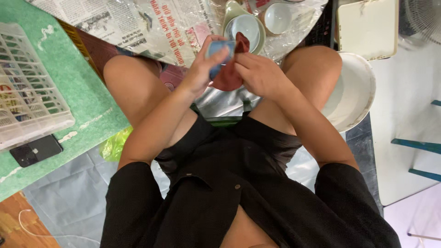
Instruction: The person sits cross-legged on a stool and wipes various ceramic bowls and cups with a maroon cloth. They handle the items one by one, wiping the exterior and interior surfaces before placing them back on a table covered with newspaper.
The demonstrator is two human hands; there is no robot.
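Gripping small blue cup, left hand; right hand pinching red cloth against it.

A matt dark-red cloth is pressed on a glossy blue cup; nearby, glazed ceramic bowls, printed newspaper, white plastic crate.

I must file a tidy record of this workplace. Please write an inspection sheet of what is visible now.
Surface: newspaper under clear plastic; green mat at the side.
Job's things: small blue cup and dark red cloth, cloth pressed against the cup.
Clutter: white plastic basket, black phone, stacked bowls, white basin, cream tray.
Hands: left hand holds the cup; right hand holds the cloth.
Cables: thin white cord on the floor.
Surroundings: fan grille, blue rails.
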